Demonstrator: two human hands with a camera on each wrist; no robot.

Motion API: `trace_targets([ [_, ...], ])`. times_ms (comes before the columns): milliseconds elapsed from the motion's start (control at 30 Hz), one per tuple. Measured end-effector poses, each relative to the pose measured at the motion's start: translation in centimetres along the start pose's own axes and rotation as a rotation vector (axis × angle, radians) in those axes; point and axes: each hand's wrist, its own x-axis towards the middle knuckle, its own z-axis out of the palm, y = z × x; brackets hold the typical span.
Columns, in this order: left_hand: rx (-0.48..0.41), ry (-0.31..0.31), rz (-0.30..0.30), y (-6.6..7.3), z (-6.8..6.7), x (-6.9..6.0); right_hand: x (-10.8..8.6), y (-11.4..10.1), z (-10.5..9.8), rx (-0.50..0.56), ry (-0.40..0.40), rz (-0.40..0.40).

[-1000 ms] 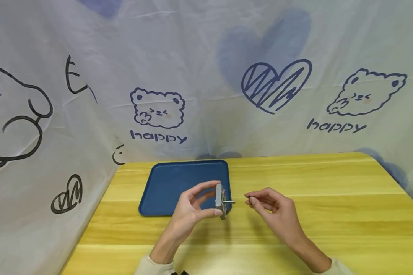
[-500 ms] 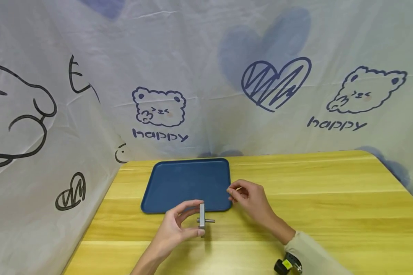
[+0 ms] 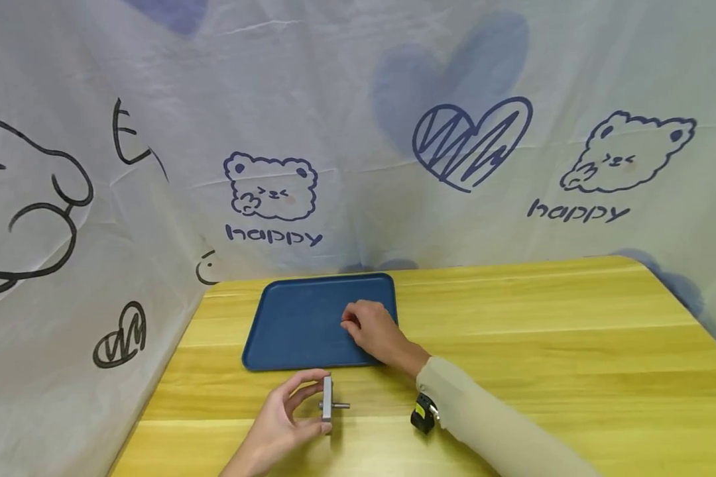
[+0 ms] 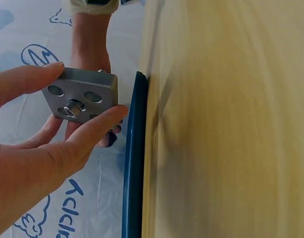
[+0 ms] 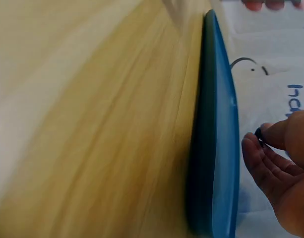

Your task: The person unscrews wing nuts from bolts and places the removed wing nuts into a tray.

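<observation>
My left hand (image 3: pixel 277 421) grips a square grey metal block (image 3: pixel 327 399) by its edges, between thumb and fingers, in front of the tray. A bolt (image 4: pixel 72 108) passes through the block; its head shows among round holes in the left wrist view, and its shank (image 3: pixel 342 405) sticks out to the right in the head view. Over the right part of the blue tray (image 3: pixel 301 331) is my right hand (image 3: pixel 372 329). Its thumb and fingertips pinch a small dark piece (image 5: pixel 258 133), too small to identify, which the head view does not show.
The tray lies near the back left of the yellow wood-grain table (image 3: pixel 531 331). A pale printed cloth (image 3: pixel 358 132) hangs behind and at the left. A dark wrist device (image 3: pixel 423 414) is at the right sleeve.
My right hand has moved left, from beside the tray to over it, still pinching. The left hand has come down and left toward me with the block and bolt.
</observation>
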Motion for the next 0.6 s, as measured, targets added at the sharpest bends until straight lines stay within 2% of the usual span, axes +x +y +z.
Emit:
trace_targets([
  [233, -0.005, 0.009, -0.044, -0.4, -0.2, -0.4, 1.9, 0.3, 1.8, -0.054, -0.103, 0.043],
  [367, 0.014, 0.005, -0.045, -0.5, -0.1, -0.3, 2.5, 0.1, 2.4, -0.100, -0.149, 0.075],
  [467, 0.022, 0.008, -0.047, -0.5, -0.1, -0.1, 2.7, -0.2, 2.8, -0.143, -0.179, 0.063],
  [600, 0.019, 0.006, -0.079, -0.6, 0.1, 0.2, 2.8, -0.3, 3.2, -0.189, -0.204, 0.026],
])
